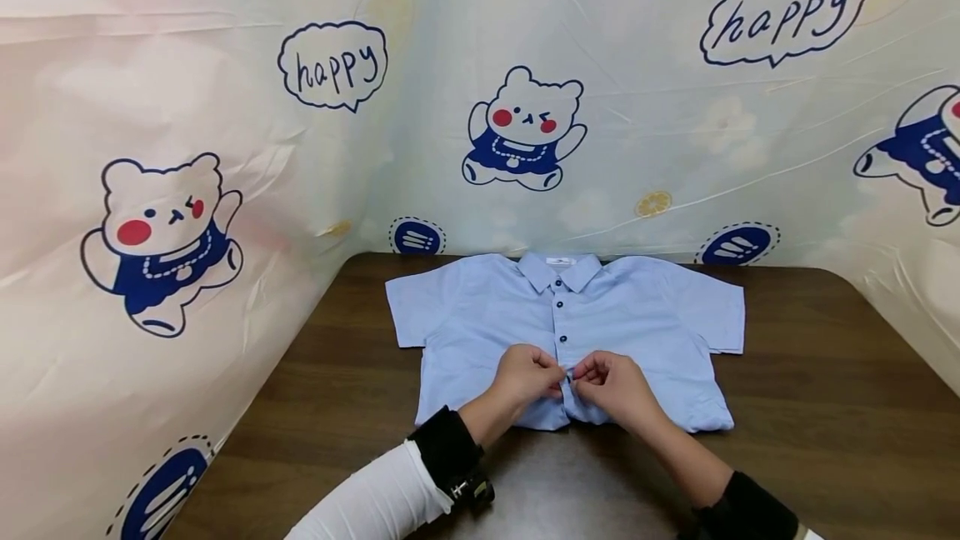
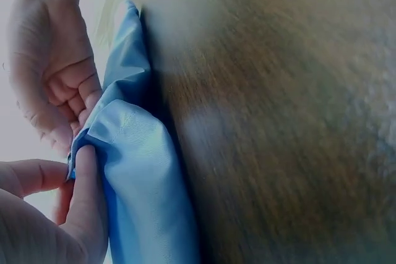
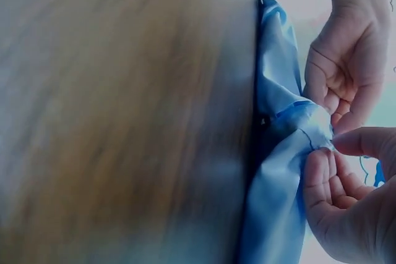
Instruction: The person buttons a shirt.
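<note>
My left hand (image 1: 525,377) and right hand (image 1: 611,384) pinch the placket of the shirt (image 1: 480,315) low down — fingertips nearly touching. It lies flat, collar toward the table's (image 1: 825,407) far edge.

Pale blue shirt (image 1: 480,323) on dark brown wood-grain table (image 1: 825,373).

Plain light blue cloth, with small dark navy buttons (image 1: 558,304) down the front and a white label (image 1: 558,260) inside the collar. Behind, a cream and pale blue backdrop (image 1: 675,148) printed with white bears (image 1: 525,127) in navy dresses, red cheeks, navy-outlined "happy" speech bubbles (image 1: 333,65), faint yellow lemon slices and navy round badges. White sleeve (image 1: 375,502) and black wrist straps (image 1: 446,448) on the arms.
</note>
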### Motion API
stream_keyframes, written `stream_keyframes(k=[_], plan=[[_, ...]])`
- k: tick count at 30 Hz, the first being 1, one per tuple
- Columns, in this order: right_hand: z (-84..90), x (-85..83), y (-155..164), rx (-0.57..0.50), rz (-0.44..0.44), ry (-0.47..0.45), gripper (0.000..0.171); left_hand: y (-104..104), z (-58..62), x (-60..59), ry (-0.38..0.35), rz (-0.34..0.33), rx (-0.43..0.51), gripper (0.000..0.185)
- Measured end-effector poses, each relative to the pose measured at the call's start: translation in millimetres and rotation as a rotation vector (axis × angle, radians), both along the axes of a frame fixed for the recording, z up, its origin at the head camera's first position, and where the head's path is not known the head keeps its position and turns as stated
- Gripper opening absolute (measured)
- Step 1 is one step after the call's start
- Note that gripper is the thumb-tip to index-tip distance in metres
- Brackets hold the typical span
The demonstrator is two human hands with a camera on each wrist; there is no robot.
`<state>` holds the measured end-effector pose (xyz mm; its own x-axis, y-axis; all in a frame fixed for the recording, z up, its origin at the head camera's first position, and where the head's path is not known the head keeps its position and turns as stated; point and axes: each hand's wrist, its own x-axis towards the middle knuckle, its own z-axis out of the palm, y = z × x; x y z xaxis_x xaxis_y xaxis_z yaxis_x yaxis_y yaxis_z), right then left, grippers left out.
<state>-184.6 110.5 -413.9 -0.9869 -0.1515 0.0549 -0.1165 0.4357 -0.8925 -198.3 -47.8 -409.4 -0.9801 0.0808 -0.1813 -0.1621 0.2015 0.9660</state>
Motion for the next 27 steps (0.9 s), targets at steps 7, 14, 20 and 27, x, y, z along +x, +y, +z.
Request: stream_keyframes(k=[7, 14, 20, 27], plan=[[1.1, 2.4, -0.2, 0.123, 0.002, 0.05, 0.005, 0.2, 0.6, 2.0, 0.075, -0.015, -0.101, 0.011], [1.9, 1.0, -0.9, 0.057, 0.015, 0.0, 0.009, -0.3, -3.1, 0.7, 0.087, -0.039, -0.078, 0.011], [1.0, -1.9, -1.0, -0.104, 0.026, -0.117, 0.012, -0.7, -2.3, 0.7, 0.092, -0.052, -0.047, 0.013], [-1.7, -6.8, 0.7, -0.271, 0.056, -0.293, 0.016, 0.4, -2.7, 2.0, 0.112, -0.071, -0.06, 0.014]])
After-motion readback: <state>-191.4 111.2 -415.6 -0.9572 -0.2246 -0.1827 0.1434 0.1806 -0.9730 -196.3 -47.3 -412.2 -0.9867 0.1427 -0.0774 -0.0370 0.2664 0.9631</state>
